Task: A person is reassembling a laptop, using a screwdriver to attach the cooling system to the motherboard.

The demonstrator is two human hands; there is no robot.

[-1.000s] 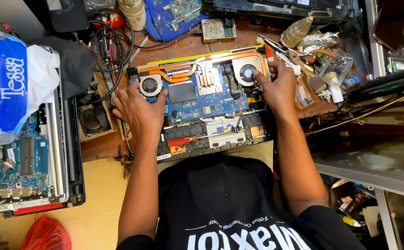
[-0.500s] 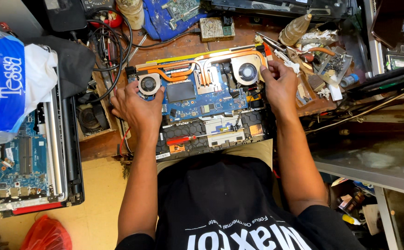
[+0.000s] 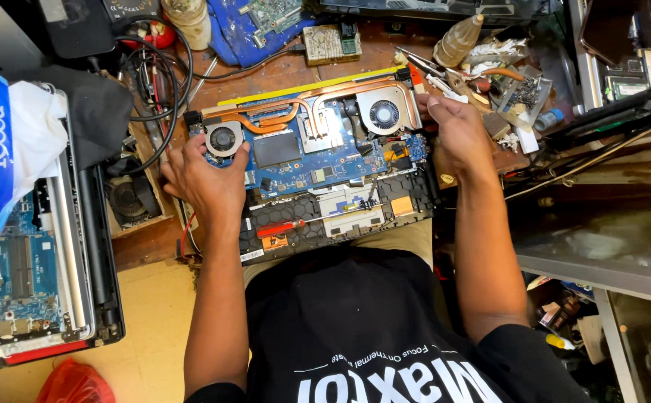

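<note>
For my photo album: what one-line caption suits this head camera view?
Both hands, left hand and right hand, rest on an opened laptop amid workbench clutter.

A single view comes from a camera on the person's head, facing almost straight down and close over the work. The person's own chest and black shirt (image 3: pixel 385 336) fill the 6 o'clock edge, and both forearms run up from there toward the centre. The opened laptop (image 3: pixel 318 160) lies just above centre on the wooden counter (image 3: pixel 266 75), whose far clutter reaches the 12 o'clock edge. A second opened laptop (image 3: pixel 34 269) sits at 9 o'clock.
</note>
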